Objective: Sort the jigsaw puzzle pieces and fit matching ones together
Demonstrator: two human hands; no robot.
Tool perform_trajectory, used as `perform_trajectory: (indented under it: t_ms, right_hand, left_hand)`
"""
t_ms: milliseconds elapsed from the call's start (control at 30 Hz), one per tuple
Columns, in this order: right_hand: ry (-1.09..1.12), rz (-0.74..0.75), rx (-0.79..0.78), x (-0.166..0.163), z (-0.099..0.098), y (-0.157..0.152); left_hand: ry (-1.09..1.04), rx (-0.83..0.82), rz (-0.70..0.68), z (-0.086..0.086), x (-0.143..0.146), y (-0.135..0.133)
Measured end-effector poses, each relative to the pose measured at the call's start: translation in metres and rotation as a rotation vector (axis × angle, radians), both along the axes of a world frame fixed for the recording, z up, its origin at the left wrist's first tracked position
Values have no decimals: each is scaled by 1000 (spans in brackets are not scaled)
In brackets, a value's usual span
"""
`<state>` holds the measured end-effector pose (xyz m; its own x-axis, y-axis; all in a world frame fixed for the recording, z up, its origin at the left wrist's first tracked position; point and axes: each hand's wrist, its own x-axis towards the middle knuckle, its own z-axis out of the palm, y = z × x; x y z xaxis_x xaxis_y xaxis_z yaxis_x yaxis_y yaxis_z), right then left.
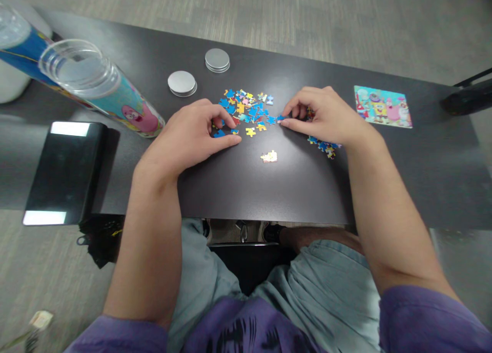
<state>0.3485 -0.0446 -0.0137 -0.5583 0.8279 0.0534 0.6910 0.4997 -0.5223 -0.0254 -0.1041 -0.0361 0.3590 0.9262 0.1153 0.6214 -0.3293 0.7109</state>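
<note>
A loose pile of jigsaw puzzle pieces [241, 108], mostly blue and yellow, lies on the dark table. At the pile's near left edge rests my left hand [192, 130], thumb and curled forefinger apart, with a few blue pieces under and beside the fingertips. My right hand [323, 115] pinches a small blue puzzle piece [280, 119] between thumb and forefinger at the pile's right edge. Below that hand a second heap of pieces [326, 147] is partly hidden. Nearer to me are a few light pieces joined together [269, 157].
A picture card [383, 107] with cartoon figures lies at the right. Two stacks of round metal lids [217, 59] sit at the back. At the left are a clear-topped cartoon tube [130, 104], another tube [23, 45] and a black device [63, 168]. A dark object [469, 99] stands far right.
</note>
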Motion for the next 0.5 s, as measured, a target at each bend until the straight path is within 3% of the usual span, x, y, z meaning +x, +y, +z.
perform_trajectory:
  t_ms: [500]
  right_hand:
    - [-8, 10, -10, -2, 1, -2]
  left_hand:
    - [-61, -17, -43, 6, 1, -2]
